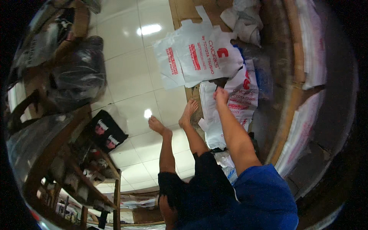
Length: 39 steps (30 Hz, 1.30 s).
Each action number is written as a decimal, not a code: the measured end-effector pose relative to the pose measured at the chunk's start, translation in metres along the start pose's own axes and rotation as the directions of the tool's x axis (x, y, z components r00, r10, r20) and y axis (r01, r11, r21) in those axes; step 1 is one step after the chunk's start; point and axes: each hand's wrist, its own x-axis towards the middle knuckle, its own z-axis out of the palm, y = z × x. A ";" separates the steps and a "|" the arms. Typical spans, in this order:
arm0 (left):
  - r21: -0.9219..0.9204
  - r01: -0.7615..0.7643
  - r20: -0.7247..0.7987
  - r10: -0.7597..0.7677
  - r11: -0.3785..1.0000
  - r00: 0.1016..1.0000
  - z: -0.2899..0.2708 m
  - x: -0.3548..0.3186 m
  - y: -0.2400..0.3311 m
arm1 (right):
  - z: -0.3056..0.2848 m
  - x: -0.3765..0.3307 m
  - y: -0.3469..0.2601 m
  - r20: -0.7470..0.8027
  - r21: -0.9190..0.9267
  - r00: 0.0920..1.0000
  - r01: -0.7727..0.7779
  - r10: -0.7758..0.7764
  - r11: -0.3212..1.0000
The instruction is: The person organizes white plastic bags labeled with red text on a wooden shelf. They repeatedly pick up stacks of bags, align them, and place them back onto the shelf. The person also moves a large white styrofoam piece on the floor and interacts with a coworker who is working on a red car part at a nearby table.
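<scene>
My right arm reaches forward over a stack of white plastic bags with red print (pixel 245 97). At its end my right hand (pixel 220 96) is closed at the edge of the stack, beside a small dark patch; what the fingers hold, if anything, I cannot make out. Just beyond the hand, more flat white printed bags (pixel 203 51) lie spread, overhanging a brown cardboard sheet (pixel 194 101) onto the tiles. Low in the view, a dim patch of skin by my black shorts appears to be my left hand or forearm (pixel 167 212); its fingers do not show.
Dark plastic-wrapped bundles (pixel 78 73) stand at the left, near a black printed bag (pixel 105 130) on the white tiled floor (pixel 126 82). A wooden shelf (pixel 117 195) holds clutter at lower left. Crumpled pale cloth or plastic (pixel 245 23) lies at the far right; white stacks (pixel 312 73) line the right side.
</scene>
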 end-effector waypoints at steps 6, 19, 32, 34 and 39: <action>0.093 0.081 -0.143 -0.068 0.992 0.987 0.189 0.264 -0.070 | -0.003 0.201 0.087 -0.067 -0.123 0.998 0.005 -0.013 0.992; 0.166 0.156 -0.494 -0.055 0.974 0.867 0.289 0.477 -0.095 | 0.068 0.192 0.054 0.147 0.393 0.940 -0.342 0.309 0.853; 0.078 0.225 -0.448 -0.168 0.971 0.878 0.300 0.475 -0.111 | 0.106 0.235 0.050 0.188 0.524 0.943 -0.333 0.275 0.784; 0.074 0.232 -0.436 -0.178 0.970 0.882 0.303 0.474 -0.114 | 0.110 0.246 0.053 0.208 0.527 0.960 -0.270 0.186 0.806; 0.055 0.266 -0.429 -0.217 0.962 0.877 0.305 0.472 -0.125 | 0.128 0.201 0.013 0.239 0.669 0.952 -0.304 0.191 0.679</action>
